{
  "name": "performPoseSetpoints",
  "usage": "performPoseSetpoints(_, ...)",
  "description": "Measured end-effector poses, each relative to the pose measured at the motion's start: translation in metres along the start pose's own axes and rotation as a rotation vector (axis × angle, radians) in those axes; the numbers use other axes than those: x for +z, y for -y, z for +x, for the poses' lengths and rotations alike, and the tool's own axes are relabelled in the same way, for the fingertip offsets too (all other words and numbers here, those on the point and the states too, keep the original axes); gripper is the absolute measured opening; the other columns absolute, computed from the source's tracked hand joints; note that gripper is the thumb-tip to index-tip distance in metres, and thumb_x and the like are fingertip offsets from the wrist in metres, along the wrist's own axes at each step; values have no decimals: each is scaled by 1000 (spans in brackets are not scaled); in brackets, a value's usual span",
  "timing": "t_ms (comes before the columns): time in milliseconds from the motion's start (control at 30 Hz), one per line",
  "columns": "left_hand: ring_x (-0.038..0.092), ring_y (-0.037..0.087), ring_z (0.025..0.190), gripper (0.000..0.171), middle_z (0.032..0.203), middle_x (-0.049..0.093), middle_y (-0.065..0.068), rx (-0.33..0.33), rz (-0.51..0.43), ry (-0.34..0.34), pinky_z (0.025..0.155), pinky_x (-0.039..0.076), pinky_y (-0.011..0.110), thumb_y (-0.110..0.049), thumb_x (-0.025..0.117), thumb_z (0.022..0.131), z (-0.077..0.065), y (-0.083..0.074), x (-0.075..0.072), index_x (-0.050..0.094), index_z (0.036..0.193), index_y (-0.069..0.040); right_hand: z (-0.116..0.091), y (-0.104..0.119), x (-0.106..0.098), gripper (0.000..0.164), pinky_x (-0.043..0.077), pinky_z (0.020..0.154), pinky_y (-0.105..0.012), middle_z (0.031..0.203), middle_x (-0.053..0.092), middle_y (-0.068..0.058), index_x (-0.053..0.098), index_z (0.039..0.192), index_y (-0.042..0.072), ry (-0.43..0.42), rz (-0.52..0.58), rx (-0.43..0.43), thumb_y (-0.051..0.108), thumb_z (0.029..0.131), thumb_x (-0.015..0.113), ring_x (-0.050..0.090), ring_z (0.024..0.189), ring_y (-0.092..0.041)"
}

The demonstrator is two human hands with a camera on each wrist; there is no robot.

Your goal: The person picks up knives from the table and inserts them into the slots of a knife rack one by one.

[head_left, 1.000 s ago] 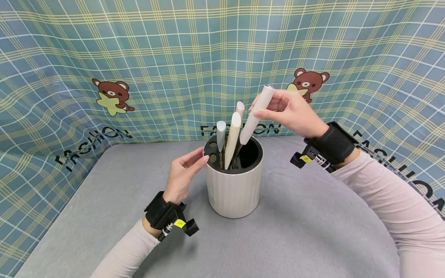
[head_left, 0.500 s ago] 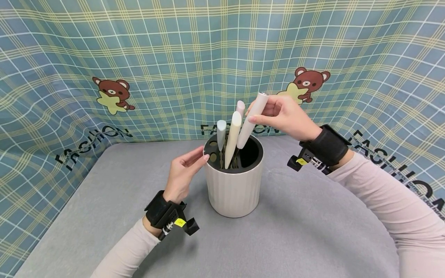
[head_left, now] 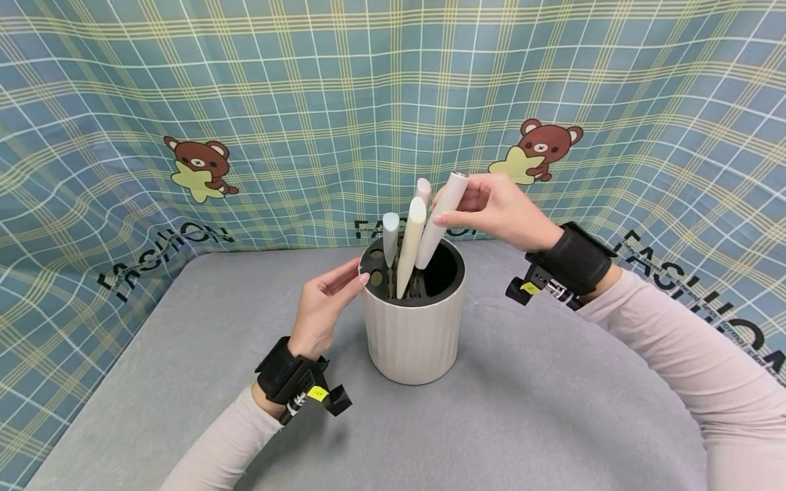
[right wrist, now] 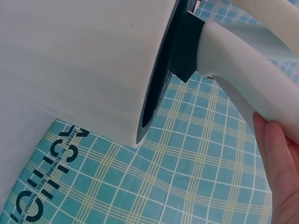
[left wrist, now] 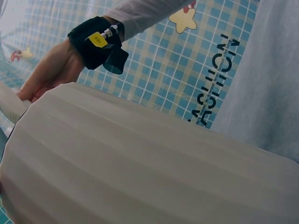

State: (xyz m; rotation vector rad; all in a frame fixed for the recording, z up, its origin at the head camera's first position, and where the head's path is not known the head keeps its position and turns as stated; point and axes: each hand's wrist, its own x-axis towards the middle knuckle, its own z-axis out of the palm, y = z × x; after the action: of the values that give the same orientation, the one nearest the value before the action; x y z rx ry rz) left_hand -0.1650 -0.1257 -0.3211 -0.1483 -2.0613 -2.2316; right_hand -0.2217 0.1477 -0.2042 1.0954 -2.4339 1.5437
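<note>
A white ribbed knife holder [head_left: 413,341] with a black slotted top stands upright on the grey surface. My left hand [head_left: 321,310] rests against its left side, thumb and fingertips touching the rim. In my right hand [head_left: 505,210], a knife is pinched between thumb and fingers by its white handle [head_left: 437,228]. The handle leans up and to the right above the holder's top. In the right wrist view part of its dark blade [right wrist: 187,49] shows at the holder's mouth; the rest is hidden inside. Beside it stand a cream handle [head_left: 411,245], a pale blue handle [head_left: 390,235] and a pale pink handle [head_left: 424,189].
Grey cloth [head_left: 522,423] covers the table. A blue checked curtain [head_left: 307,123] with printed bears hangs behind and at both sides. Round holes [head_left: 376,277] lie at the left of the holder's top, and a wide dark opening [head_left: 443,273] at its right.
My right hand has moved down and to the left, lowering the knife further into the holder. The left hand and the holder have stayed in place.
</note>
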Motion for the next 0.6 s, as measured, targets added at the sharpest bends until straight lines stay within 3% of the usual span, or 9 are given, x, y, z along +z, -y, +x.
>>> performPoseSetpoints(300, 55, 18, 122, 44, 138, 56, 13, -1, -3, 0, 102, 51, 23, -5, 63, 94, 1, 1, 0, 54, 137, -1, 3, 4, -2, 19, 59, 74, -25, 86, 74, -4, 70, 99, -1, 35, -20, 20, 8, 83, 77, 70, 84, -14)
performPoseSetpoints(600, 55, 18, 121, 44, 137, 56, 14, 3, -7, 3, 102, 51, 24, -5, 63, 94, 2, 0, 0, 54, 137, -1, 4, 5, -1, 18, 55, 66, -24, 82, 74, -4, 72, 93, 4, 63, -133, 79, 13, 80, 81, 69, 78, -14)
